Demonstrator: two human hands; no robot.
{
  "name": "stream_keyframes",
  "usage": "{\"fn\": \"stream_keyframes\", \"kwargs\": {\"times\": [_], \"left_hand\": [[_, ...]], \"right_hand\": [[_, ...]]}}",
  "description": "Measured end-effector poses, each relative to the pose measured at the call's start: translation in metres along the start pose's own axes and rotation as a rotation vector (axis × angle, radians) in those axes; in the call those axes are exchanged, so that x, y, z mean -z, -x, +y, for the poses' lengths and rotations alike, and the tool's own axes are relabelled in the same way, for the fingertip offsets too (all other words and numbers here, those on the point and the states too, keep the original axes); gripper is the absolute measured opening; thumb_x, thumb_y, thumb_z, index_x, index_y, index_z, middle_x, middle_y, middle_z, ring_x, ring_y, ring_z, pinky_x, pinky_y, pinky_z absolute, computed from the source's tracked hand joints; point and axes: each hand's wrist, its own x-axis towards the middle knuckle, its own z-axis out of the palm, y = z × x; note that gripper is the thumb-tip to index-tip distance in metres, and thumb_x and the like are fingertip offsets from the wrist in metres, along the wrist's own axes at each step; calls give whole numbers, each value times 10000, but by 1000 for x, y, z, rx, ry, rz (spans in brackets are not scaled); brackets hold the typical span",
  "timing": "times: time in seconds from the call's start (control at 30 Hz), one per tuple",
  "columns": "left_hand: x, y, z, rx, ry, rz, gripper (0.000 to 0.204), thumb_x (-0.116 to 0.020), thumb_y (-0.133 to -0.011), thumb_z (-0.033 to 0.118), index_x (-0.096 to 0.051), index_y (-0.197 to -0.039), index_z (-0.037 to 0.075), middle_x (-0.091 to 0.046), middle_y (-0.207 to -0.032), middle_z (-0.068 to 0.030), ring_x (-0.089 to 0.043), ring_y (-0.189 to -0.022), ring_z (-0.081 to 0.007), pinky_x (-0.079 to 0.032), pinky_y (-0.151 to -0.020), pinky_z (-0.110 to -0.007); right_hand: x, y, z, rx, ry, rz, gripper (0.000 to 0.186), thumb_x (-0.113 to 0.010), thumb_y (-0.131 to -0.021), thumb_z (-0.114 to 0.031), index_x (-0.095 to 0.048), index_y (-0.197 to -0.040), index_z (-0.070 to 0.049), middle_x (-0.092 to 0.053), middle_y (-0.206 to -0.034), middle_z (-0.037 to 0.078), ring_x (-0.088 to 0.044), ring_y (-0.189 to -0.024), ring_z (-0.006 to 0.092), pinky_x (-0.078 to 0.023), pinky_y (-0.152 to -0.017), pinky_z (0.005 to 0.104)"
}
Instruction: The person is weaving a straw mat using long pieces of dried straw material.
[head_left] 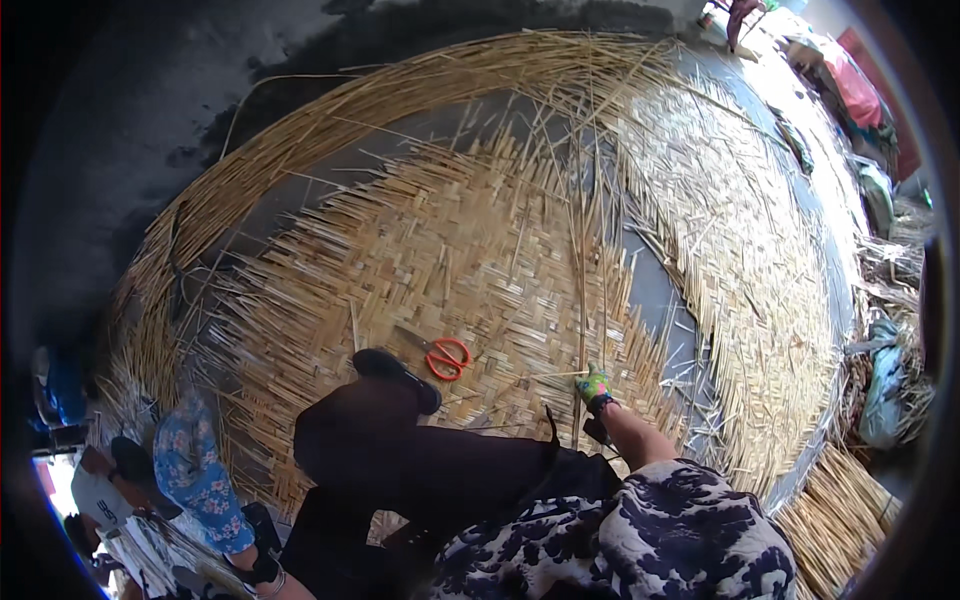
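Observation:
My right hand (593, 386) wears a green and yellow patterned glove with a dark band at the wrist. Its fingers are closed on a thin straw-coloured strip (560, 374), whose end points left. Beneath it lies a large woven mat (470, 250) in a herringbone pattern with loose, ragged strip ends. Long upright strips (581, 260) run over the mat beside the hand. Scissors (447, 359) with red-orange handles rest on the mat left of the hand, close to my dark shoe (395, 375). My left hand does not show.
Another woven mat (740, 220) lies to the right. A long band of loose strips (330, 125) curves along the far side. A bundle of strips (840, 520) lies lower right. Bags (885, 385) line the right edge. A co-worker's blue floral sleeve (195, 465) is at lower left.

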Motion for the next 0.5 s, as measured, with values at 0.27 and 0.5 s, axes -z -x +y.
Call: {"fn": "stream_keyframes", "kwargs": {"times": [0.27,0.5], "left_hand": [[-53,41,-53,373,19,-264,216,-536,-766,-7,-594,-974,-17,-602,-954,-117,-571,-857,-175,-456,-770,-270],[-71,26,-23,255,-73,-364,182,-549,-726,10,-634,-886,20,-632,-854,-93,-587,-791,-217,-432,-761,-293]], "right_hand": [[-13,-24,43,-127,96,158,411,-597,-706,-289,-537,-990,3,-580,-838,179,-543,-771,314,-423,-737,373],[-11,-64,65,-66,148,290,308,-541,-755,-272,-563,-890,5,-564,-782,142,-514,-700,276,-412,-690,367]]}}
